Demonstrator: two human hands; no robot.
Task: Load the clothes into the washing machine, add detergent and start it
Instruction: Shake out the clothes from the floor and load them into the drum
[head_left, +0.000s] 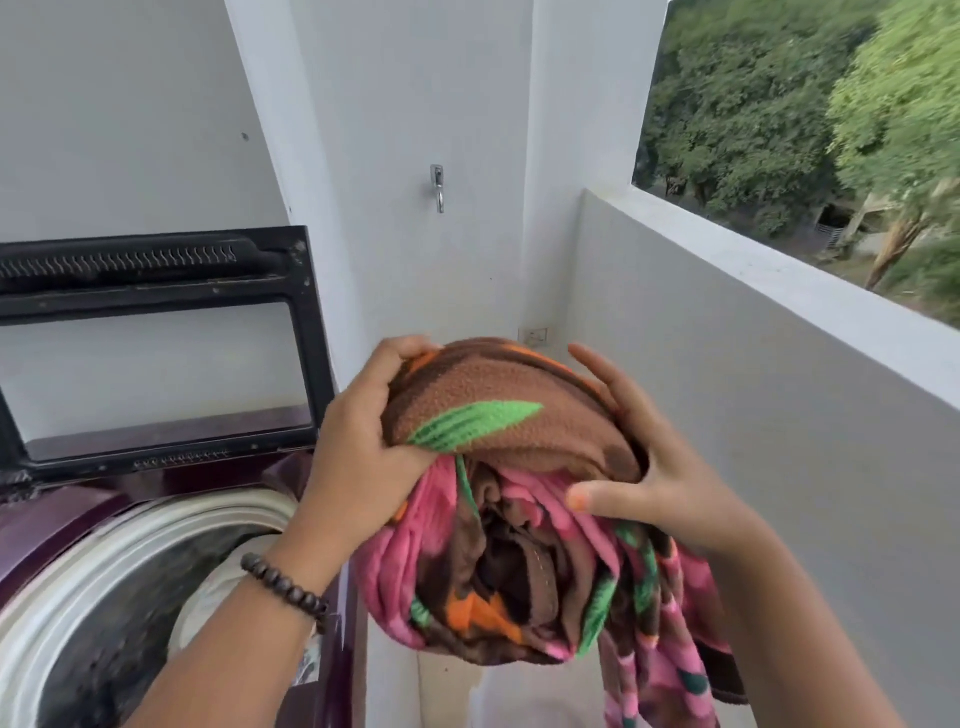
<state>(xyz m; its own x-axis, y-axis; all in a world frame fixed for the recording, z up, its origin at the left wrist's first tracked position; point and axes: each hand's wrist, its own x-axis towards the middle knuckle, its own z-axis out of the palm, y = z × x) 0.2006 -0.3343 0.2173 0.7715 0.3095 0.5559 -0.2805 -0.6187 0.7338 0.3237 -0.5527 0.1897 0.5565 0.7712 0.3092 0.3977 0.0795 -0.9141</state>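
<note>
A bundled fleece blanket (519, 499), brown with pink, orange and green leaf patterns, is held up in mid-air to the right of the washing machine. My left hand (363, 441) grips its upper left fold, fingers curled into the fabric. My right hand (639, 467) holds the right side, fingers spread over the top and thumb pressed against the front. A loose end of the blanket hangs down at the lower right. The top-loading washing machine (62, 519), purple-bodied, stands at the left with its dark lid (156, 332) raised upright and its drum (130, 597) exposed.
A white wall with a metal tap (438, 188) rises behind the blanket, with a socket (535, 336) low in the corner. A waist-high balcony wall (779, 364) runs along the right, trees beyond it. Something pale lies in the drum.
</note>
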